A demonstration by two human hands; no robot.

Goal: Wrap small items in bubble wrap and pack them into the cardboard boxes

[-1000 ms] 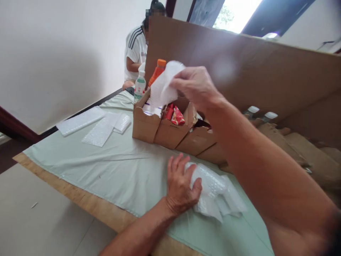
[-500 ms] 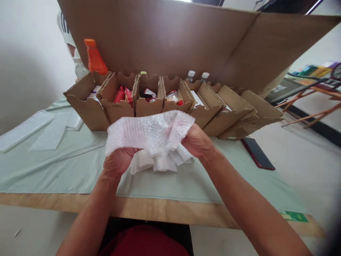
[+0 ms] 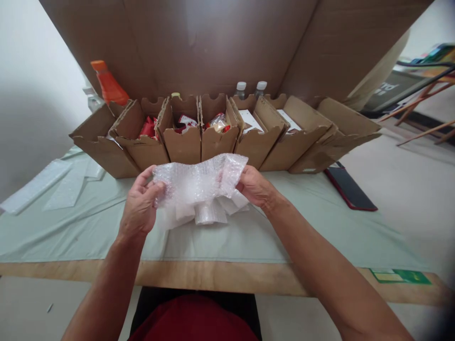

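Note:
A strip of clear bubble wrap (image 3: 199,177) is stretched between my two hands above the table. My left hand (image 3: 140,201) pinches its left end, thumb in front and fingers behind. At the other end my right hand (image 3: 254,187) grips the wrap, its fingertips partly hidden behind the plastic. Directly below lie more pieces of bubble wrap (image 3: 210,214), one of them rolled or curled, on the pale green cloth (image 3: 227,241).
Several open cardboard bins (image 3: 185,144) stand in a row behind my hands, holding red packets and white boxes. Tall cardboard (image 3: 220,42) rises behind them, with an orange bottle (image 3: 110,85) leaning. Flat bubble wrap sheets (image 3: 35,182) lie left; a dark phone-like slab (image 3: 350,188) lies right.
My left hand has shifted from beneath the bubble wrap to its left end, thumb now in front. The right hand keeps its hold. The view has tilted and shifted slightly.

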